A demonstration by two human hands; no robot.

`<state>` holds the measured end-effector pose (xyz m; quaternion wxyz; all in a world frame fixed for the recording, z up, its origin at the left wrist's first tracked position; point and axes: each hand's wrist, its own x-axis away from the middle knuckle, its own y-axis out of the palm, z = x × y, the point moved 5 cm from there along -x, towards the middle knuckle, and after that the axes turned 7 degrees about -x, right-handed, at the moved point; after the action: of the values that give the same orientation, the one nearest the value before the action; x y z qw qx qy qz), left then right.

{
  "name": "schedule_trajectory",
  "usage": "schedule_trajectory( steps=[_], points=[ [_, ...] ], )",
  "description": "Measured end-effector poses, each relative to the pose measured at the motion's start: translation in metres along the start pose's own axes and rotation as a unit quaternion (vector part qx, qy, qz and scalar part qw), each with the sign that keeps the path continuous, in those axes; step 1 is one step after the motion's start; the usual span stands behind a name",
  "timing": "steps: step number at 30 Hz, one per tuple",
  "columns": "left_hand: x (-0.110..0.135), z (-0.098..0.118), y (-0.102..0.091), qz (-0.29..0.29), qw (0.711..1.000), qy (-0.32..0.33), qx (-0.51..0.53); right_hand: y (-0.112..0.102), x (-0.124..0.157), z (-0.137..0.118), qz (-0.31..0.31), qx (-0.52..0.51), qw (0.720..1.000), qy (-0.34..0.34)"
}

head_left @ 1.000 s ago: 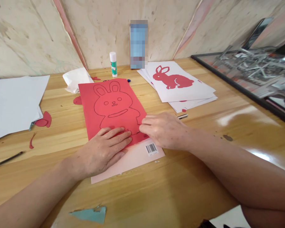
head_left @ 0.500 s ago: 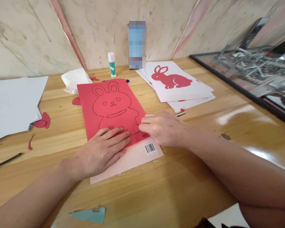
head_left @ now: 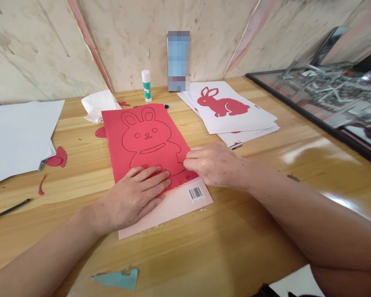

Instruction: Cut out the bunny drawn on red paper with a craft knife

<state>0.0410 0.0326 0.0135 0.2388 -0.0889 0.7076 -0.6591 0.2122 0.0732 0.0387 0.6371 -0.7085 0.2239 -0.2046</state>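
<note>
A red paper sheet (head_left: 148, 138) with a rabbit outline drawn in black lies on a pale board (head_left: 176, 204) that carries a barcode sticker. My left hand (head_left: 136, 196) lies flat on the sheet's lower edge, fingers stretched out and pressing it down. My right hand (head_left: 214, 165) rests at the sheet's lower right edge with fingers pinched together. A thin dark tip shows at its fingertips on the rabbit's outline, but what the fingers hold is hidden.
A glue stick (head_left: 146, 85) and a blurred upright box (head_left: 178, 60) stand by the wall. White sheets with a red rabbit cut-out (head_left: 224, 105) lie at the right, a white paper stack (head_left: 15, 134) at the left. Red scraps (head_left: 57, 158) and a framed glass panel (head_left: 327, 99) are nearby.
My right hand has slid slightly up and to the right along the sheet's edge. The left hand stays pressed on the sheet.
</note>
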Motion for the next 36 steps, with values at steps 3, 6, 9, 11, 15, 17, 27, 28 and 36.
schedule_trajectory(
  steps=[3, 6, 9, 11, 15, 17, 27, 28, 36],
  points=[
    [0.0, 0.0, 0.0, 0.001, 1.0, -0.002, 0.004, -0.001, 0.0, 0.001, 0.003, 0.001, 1.0, -0.003],
    [0.0, -0.001, 0.0, -0.001, 1.0, -0.002, 0.007, -0.002, 0.001, 0.001, 0.005, 0.0, 1.0, -0.006],
    [-0.001, 0.0, -0.001, 0.007, 1.0, 0.001, 0.006, -0.003, 0.001, 0.001, 0.007, 0.0, 1.0, -0.007],
    [-0.001, 0.0, -0.002, 0.012, 1.0, 0.002, 0.006, -0.003, 0.001, 0.001, 0.01, -0.002, 1.0, -0.008],
    [-0.001, 0.0, -0.003, 0.017, 1.0, 0.006, 0.009, -0.002, 0.0, 0.005, 0.012, -0.011, 1.0, -0.006],
    [-0.001, 0.0, -0.002, 0.015, 1.0, 0.008, 0.008, -0.002, 0.0, 0.008, 0.015, -0.019, 1.0, -0.001],
    [0.001, 0.0, 0.0, 0.002, 1.0, -0.002, -0.003, -0.004, 0.002, 0.016, 0.061, -0.106, 0.992, 0.012],
    [0.001, 0.0, 0.0, 0.001, 1.0, -0.003, -0.003, -0.004, 0.002, 0.017, 0.071, -0.114, 0.991, 0.015],
    [0.003, 0.001, -0.003, 0.021, 1.0, -0.009, -0.01, -0.008, 0.004, 0.022, 0.048, -0.136, 0.988, 0.059]
  ],
)
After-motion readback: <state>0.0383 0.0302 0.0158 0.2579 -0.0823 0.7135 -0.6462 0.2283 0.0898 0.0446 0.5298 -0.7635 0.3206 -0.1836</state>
